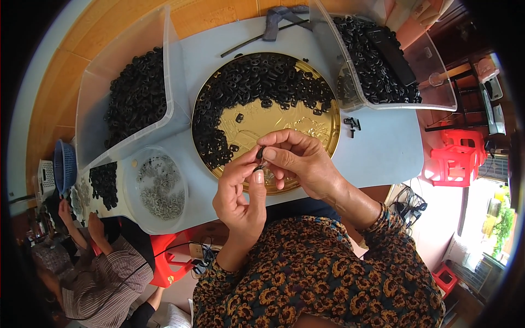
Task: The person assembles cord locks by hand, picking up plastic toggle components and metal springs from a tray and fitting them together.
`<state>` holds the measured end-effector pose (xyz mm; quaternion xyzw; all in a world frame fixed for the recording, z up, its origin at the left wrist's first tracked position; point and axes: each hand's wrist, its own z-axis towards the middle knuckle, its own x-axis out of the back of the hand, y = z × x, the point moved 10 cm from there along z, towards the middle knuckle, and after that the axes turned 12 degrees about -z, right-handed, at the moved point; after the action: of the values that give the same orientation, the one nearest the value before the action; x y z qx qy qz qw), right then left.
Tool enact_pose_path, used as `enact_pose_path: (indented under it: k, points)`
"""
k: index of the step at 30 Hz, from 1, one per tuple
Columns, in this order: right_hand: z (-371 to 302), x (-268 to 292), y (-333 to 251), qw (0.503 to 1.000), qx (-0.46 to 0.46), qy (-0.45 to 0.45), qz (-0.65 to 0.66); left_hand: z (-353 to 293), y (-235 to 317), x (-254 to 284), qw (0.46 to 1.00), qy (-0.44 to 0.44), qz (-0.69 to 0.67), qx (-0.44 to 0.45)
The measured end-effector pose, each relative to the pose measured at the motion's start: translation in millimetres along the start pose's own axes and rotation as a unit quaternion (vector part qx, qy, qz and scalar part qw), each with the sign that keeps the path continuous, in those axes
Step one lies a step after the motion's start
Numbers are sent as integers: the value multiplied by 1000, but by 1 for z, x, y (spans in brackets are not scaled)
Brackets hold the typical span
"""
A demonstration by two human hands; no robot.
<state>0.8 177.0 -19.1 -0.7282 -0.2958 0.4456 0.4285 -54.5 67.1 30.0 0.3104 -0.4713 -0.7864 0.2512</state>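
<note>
Both hands meet over the near edge of a round gold tray (257, 124). The thumb and fingers of my left hand (240, 191) are closed on a small black plastic piece (257, 169). Just above it, my right hand (298, 161) pinches another small black piece (260, 153) between thumb and forefinger. Something thin and shiny shows between the two pieces, too small to name. Black two-holed plastic pieces, like cord lock bodies (249, 76), heap along the tray's far and left sides.
Clear bins of black parts stand at left (169, 71) and right (355, 82). A round clear tub (183, 188) holds tiny metallic pieces. Black parts (353, 127) lie right of the gold tray. At lower left sits a co-worker (109, 279); red stools (456, 161) stand right.
</note>
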Motion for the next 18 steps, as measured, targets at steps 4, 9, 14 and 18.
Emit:
enact_pose_path:
  k: [4, 9, 14, 18]
  points:
    - [1, 3, 8, 998, -36, 9, 54, -2, -4, -4, 998, -36, 50, -20]
    - [5, 8, 8, 1000, -1, 11, -15, 1, -6, -5, 1000, -15, -18, 20]
    - [3, 13, -1, 996, 54, 25, -71, 4, -36, 13, 981, 45, -132, 136]
    - [3, 19, 8, 999, 27, 25, -16, 1, -47, 13, 961, 76, -166, 207]
